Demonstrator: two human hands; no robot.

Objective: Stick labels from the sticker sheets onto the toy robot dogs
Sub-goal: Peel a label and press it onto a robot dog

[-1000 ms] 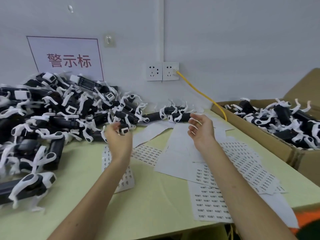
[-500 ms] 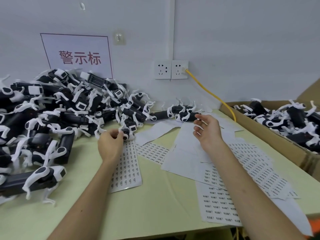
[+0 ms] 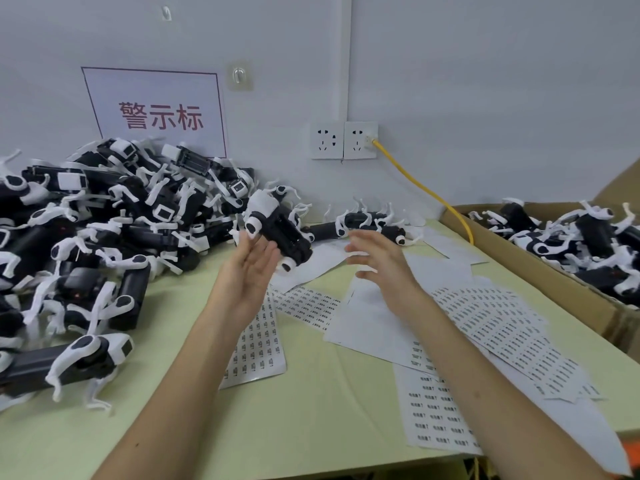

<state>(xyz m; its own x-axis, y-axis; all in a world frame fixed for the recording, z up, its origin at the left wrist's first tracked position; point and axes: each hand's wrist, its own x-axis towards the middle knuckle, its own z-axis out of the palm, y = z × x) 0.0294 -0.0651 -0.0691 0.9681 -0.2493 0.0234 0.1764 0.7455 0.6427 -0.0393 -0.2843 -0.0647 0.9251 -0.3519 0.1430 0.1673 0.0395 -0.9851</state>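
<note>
Balancing a toy dog [image 3: 277, 233] on the flat left hand [image 3: 249, 271], grip released; right hand [image 3: 377, 261] near the dog, grip likewise released.

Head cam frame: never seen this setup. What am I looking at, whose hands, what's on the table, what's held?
There is no robot here. One camera is worn on a person's head and looks forward and down at their own bare hands. The left hand is palm up with fingers straight, and one black-and-white toy robot dog lies against its fingertips. The right hand is beside it, fingers spread, holding nothing. On the green table lie sticker sheets printed with rows of small labels. A pile of toy dogs sits at the left, and a cardboard box at the right holds more. On the wall are a sign, two sockets and a yellow cable.
</note>
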